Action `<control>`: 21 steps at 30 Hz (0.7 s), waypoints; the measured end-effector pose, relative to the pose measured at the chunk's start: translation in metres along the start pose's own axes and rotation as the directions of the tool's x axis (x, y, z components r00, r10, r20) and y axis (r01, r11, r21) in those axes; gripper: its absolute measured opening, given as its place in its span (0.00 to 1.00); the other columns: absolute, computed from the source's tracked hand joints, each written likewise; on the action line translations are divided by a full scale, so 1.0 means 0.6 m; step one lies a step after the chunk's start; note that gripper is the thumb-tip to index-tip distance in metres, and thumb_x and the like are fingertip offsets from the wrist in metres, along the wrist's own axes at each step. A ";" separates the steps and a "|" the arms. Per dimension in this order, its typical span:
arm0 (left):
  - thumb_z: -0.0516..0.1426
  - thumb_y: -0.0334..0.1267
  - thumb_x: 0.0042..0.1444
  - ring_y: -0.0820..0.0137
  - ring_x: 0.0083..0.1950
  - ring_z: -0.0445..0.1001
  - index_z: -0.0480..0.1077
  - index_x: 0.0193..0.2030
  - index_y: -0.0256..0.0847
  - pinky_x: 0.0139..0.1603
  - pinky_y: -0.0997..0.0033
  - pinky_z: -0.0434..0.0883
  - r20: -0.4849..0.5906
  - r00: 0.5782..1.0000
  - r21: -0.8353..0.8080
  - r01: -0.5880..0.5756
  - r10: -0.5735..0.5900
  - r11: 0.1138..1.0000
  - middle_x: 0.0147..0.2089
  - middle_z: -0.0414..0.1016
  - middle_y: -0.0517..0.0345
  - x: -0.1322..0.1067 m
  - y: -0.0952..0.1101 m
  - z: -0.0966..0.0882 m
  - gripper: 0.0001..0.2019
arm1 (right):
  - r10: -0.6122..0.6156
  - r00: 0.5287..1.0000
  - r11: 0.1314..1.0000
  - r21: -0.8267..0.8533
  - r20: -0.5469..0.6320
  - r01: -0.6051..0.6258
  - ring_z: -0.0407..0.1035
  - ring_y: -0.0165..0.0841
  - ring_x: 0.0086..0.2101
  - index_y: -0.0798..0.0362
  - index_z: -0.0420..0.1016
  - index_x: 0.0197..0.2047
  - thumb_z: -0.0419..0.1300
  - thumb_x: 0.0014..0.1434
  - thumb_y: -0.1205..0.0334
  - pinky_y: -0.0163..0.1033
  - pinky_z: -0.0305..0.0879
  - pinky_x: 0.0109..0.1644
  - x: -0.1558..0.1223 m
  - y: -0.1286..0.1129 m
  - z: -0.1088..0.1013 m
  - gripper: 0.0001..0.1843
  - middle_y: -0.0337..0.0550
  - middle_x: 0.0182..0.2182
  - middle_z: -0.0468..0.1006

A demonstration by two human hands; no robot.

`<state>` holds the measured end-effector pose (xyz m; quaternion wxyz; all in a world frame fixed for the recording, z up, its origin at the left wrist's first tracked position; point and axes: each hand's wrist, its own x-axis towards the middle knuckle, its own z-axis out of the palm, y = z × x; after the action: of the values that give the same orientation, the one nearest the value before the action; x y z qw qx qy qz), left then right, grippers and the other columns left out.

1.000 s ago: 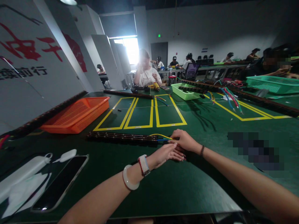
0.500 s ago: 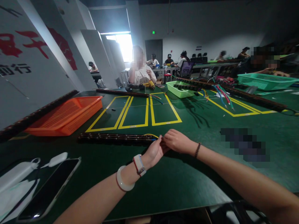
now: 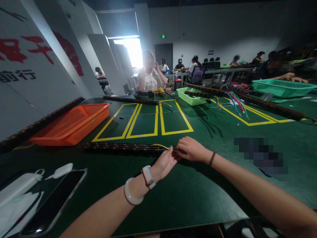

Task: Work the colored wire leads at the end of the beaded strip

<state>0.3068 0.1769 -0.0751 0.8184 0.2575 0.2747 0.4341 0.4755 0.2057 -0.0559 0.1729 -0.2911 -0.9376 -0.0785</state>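
A long dark strip [image 3: 123, 148] lies across the green table [image 3: 188, 201] in front of me, with yellow and blue wires [image 3: 162, 147] coming out of its right end. My left hand [image 3: 166, 162], with a watch and a pale bangle on the wrist, is curled at that end with its fingertips on the wires. My right hand [image 3: 192, 148] rests just to the right, fingers closed over the wire ends. What the fingers pinch is mostly hidden.
An orange basket [image 3: 71, 124] stands at the left, beside a long dark strip along the wall. A phone [image 3: 53, 201] and white items lie at the near left. Yellow taped rectangles [image 3: 146, 120], a green basket [image 3: 192, 96] and more wired strips lie farther off. Other people sit at distant tables.
My left hand went from lying flat under the right hand to curling up at the strip's end. My right hand shifted slightly right over the wires. The view swung a little.
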 end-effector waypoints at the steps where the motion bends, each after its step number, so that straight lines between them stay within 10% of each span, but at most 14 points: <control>1: 0.49 0.34 0.61 0.68 0.49 0.71 0.66 0.40 0.33 0.55 0.63 0.64 -0.001 1.000 0.000 -0.003 0.003 1.000 0.46 0.72 0.45 0.000 0.000 0.000 0.08 | 0.003 1.000 1.000 0.010 0.000 -0.003 0.59 0.32 0.33 0.56 0.69 0.34 0.54 0.61 0.59 0.37 0.54 0.38 0.000 0.000 0.001 0.09 0.44 0.30 0.69; 21: 0.49 0.44 0.61 0.65 0.46 0.73 0.68 0.40 0.30 0.59 0.57 0.61 0.031 1.000 0.039 -0.005 0.003 0.999 0.41 0.74 0.43 0.000 0.002 0.003 0.17 | 0.378 0.923 0.800 0.528 -0.072 -0.286 0.67 0.29 0.29 0.54 0.76 0.35 0.59 0.57 0.54 0.33 0.61 0.34 -0.003 0.037 0.009 0.12 0.42 0.29 0.75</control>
<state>0.3073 0.1768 -0.0732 0.8165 0.2806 0.2699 0.4263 0.4880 0.2243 -0.0606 0.3354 -0.3874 -0.8402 0.1777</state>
